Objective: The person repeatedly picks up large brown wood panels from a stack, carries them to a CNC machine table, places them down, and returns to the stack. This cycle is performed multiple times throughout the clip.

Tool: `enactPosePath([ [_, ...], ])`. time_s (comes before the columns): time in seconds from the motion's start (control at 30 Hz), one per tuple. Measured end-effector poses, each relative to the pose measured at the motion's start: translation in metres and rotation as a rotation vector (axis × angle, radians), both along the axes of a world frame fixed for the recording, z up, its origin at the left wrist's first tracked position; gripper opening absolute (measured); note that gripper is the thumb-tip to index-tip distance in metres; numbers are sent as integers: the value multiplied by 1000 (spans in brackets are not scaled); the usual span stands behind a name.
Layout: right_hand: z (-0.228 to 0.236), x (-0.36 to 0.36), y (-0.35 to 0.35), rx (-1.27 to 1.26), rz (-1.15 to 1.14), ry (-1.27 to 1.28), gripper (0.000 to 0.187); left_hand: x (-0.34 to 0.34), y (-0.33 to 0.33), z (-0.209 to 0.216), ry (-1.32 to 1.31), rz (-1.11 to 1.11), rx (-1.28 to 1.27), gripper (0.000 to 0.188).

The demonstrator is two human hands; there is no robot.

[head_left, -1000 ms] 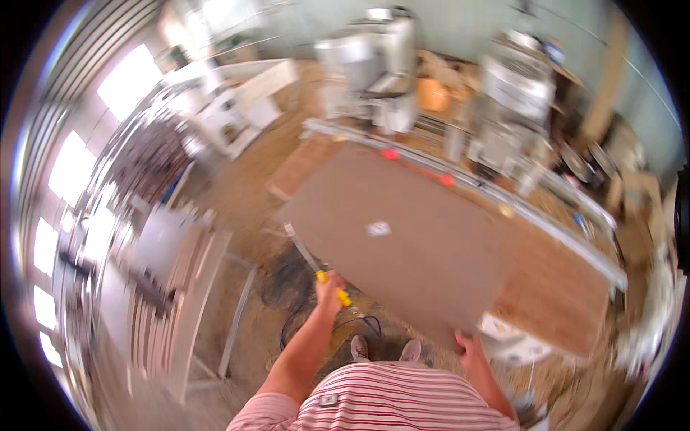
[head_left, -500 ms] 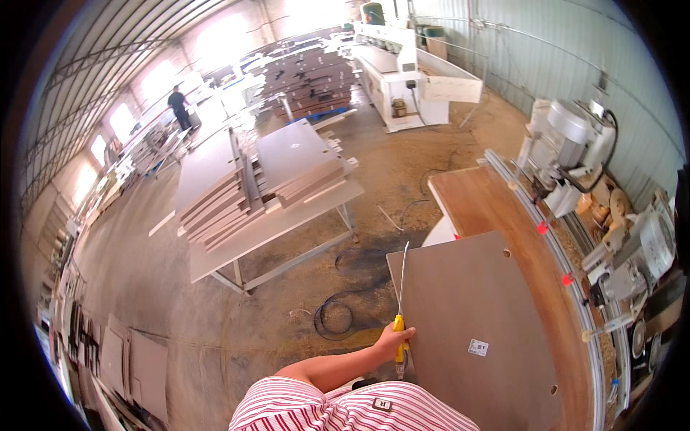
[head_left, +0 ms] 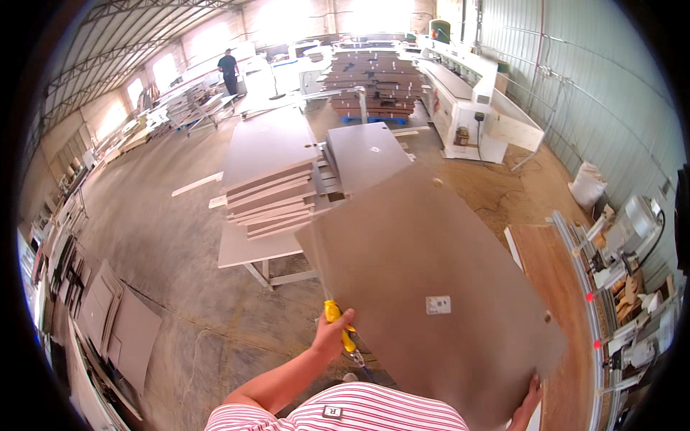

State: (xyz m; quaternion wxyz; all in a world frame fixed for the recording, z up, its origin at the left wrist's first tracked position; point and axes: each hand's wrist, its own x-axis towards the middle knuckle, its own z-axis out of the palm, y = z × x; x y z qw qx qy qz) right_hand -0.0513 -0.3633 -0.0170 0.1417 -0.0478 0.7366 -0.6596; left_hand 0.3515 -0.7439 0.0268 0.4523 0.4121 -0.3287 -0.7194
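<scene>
Panel: a large grey-brown board (head_left: 431, 287) was lifted off the floor and tilted, one flat face turned up toward the person, a small white label stuck near its middle.
Long axis: it ran from the lower right, close to the person's body, up and away toward the stacked boards (head_left: 277, 205) on the work table (head_left: 248, 251).
Left hand: the left hand (head_left: 332, 336) sat at the panel's near left edge, fingers curled shut around that edge together with a yellow tool (head_left: 338, 325) pinned against it; what kind of tool it was I could not tell.
Right hand: the right hand (head_left: 530, 402) was at the panel's lower right corner, mostly hidden behind the board; only the fingertips showed, pressed to the edge, so how far it closed I could not tell.
Where the panel lay from the hands: it spread between them and ahead, its bulk up and forward of both grips.
Nearer hand: each held its own side; the left was the plainer hold.
Right of the panel: a wooden machine bed (head_left: 557, 287) with a rail ran alongside, near but not touching, as far as I could see.
Further off: a person (head_left: 228, 70) stood well away, down the hall.
</scene>
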Motion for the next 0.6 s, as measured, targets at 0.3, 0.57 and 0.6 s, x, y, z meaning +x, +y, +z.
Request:
enactPosePath([
  [0.3,77,-24,-332,-144,418,-4,49,93,-169,39,-3,434,-85,21],
  [0.57,93,75,-622,-232,403,-317,40,82,-337,17,-189,399,-176,15],
  [0.6,92,111,-653,-264,419,-351,37,82,-336,17,-206,383,-194,16],
])
